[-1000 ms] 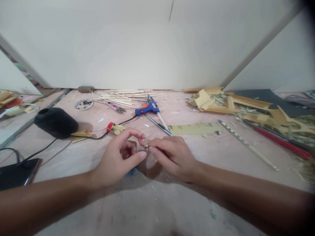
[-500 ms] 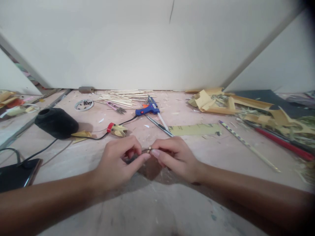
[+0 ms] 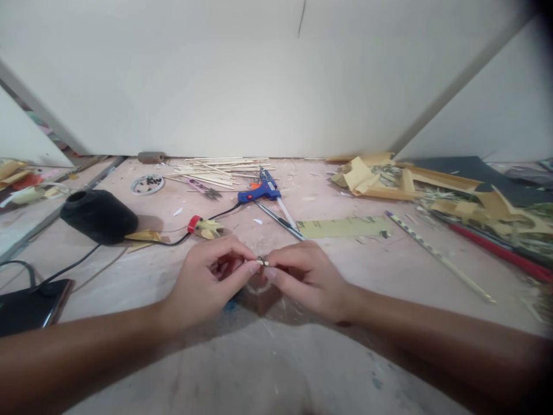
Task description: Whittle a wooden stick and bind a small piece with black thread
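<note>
My left hand [image 3: 209,282] and my right hand [image 3: 305,276] meet fingertip to fingertip over the pinkish work surface [image 3: 276,357]. Between them they pinch a tiny pale stick piece [image 3: 261,262] with a dark thread wound on it; it is too small to make out more. The other fingers of both hands are curled in. A small yellow and red paper figure [image 3: 204,227] lies just beyond my left hand. A blue glue gun [image 3: 258,191] rests farther back, its black cord running left.
A black thread cone [image 3: 97,215] and a dark phone [image 3: 30,305] lie at the left. Thin wooden sticks [image 3: 216,170], a small dish [image 3: 147,184], a purple snipper [image 3: 202,188], a green strip [image 3: 343,227], a long patterned stick [image 3: 436,256] and yellow paper scraps [image 3: 375,176] surround the hands.
My left fingers, spread a second ago, have closed into a pinch on the small piece. Both hands shifted slightly while staying together at the middle.
</note>
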### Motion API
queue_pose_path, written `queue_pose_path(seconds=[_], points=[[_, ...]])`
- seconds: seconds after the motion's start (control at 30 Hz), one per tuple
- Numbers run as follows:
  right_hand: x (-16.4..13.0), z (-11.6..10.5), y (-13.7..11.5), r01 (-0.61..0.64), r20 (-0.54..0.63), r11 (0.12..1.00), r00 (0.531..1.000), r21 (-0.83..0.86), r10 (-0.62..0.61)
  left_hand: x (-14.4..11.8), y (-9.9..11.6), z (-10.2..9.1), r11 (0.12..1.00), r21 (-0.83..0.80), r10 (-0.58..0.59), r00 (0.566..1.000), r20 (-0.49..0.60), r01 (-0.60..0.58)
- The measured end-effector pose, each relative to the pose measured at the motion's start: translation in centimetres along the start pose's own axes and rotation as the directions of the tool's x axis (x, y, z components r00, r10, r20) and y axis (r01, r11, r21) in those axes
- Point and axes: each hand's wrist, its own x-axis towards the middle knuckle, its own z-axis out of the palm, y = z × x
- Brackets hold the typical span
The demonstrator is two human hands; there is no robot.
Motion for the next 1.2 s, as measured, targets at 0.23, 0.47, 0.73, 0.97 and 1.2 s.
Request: queue_pose_path(seconds=[0.23, 0.47, 0.73, 0.97, 1.2], points=[[-0.32, 0.24, 0.11, 0.071, -0.138, 0.988, 0.986, -0.136, -0.09, -0.23, 0.02, -0.02, 0.999, -0.033, 0.007, 1.0, 0.013, -0.006], [-0.49, 0.46, 0.06, 0.132, -0.161, 0.952, 0.97, -0.275, -0.181, -0.4, -0.01, 0.04, 0.999, -0.031, 0.046, 0.998, 0.03, -0.045], [-0.41, 0.46, -0.08, 0.169, -0.152, 0.94, 0.963, -0.298, -0.221, -0.33, 0.02, 0.02, 0.996, -0.002, 0.087, 0.996, -0.001, -0.087], [-0.45, 0.46, 0.01, 0.181, -0.143, 0.94, 0.963, -0.289, -0.229, -0.58, -0.07, 0.02, 0.996, -0.013, 0.085, 0.996, 0.02, -0.085], [-0.27, 0.46, 0.06, 0.195, -0.088, 0.948, 0.971, -0.25, -0.223, -0.58, -0.04, -0.03, 0.993, -0.04, 0.11, 0.994, 0.009, -0.11]])
